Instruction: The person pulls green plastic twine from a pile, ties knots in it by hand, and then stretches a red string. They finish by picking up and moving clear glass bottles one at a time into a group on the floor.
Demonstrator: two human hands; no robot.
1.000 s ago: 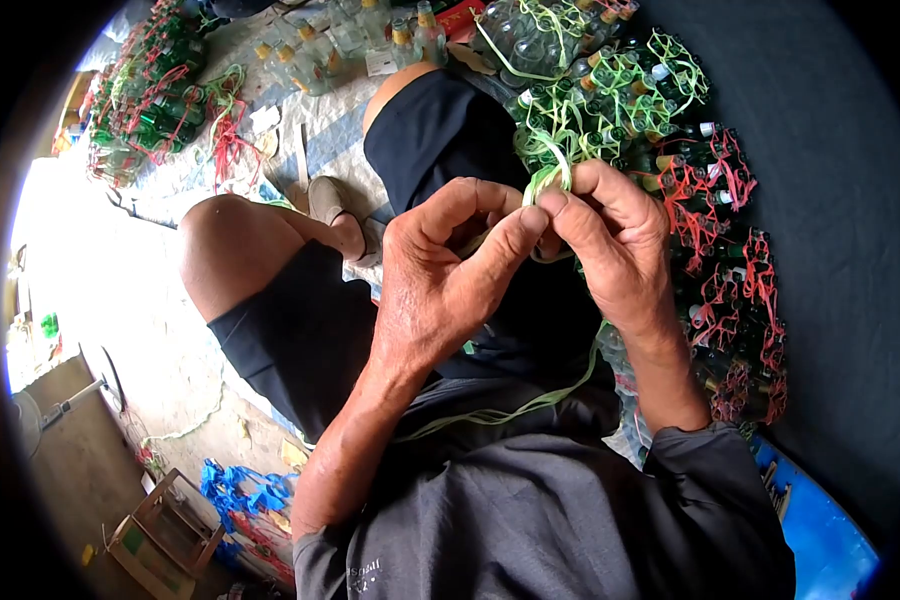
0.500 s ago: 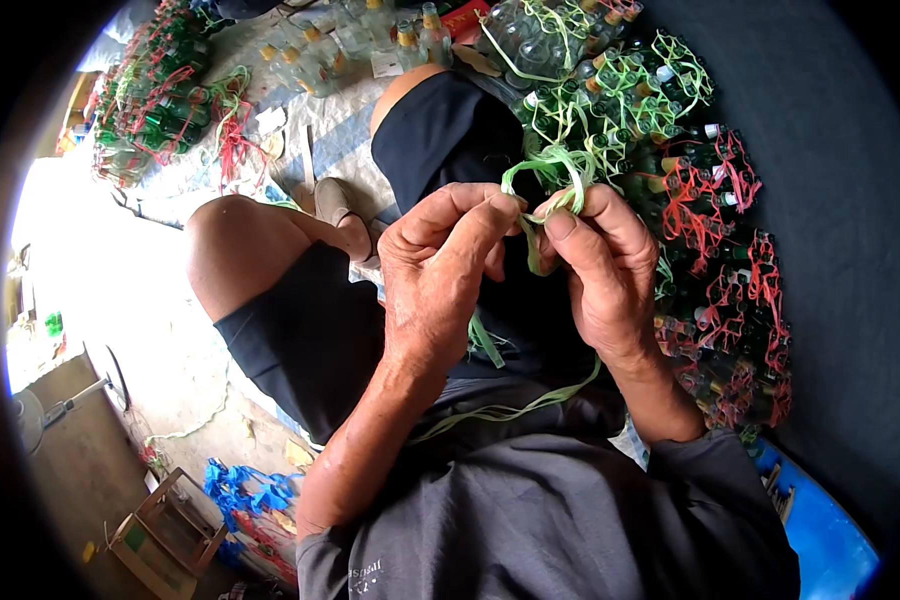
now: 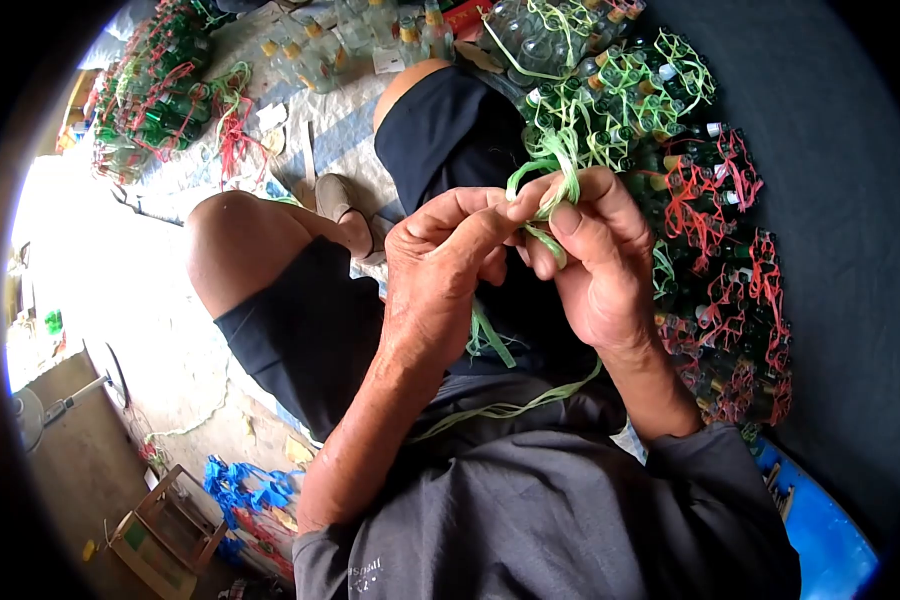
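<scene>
Thin green plastic twine (image 3: 567,160) is looped between my two hands above my lap. My left hand (image 3: 440,260) pinches it with thumb and forefinger. My right hand (image 3: 605,265) grips the looped strands between thumb and fingers, close against the left fingertips. A short tail hangs below the pinch, and the knot area is partly hidden by the fingers. More green strands (image 3: 510,410) lie across my dark shirt, and loose ends hang beside my left wrist.
Bottles wrapped in green and red twine (image 3: 690,215) stand at the right, another bundle (image 3: 160,110) at the upper left. Clear bottles (image 3: 315,55) stand at the top. A blue tray (image 3: 820,520), blue twine (image 3: 245,490), a wooden frame (image 3: 175,520) and a fan (image 3: 32,420) are lower.
My hands have come closer together, with the right fingers moved left over the twine. The open loop has narrowed, and its strands now stand more upright.
</scene>
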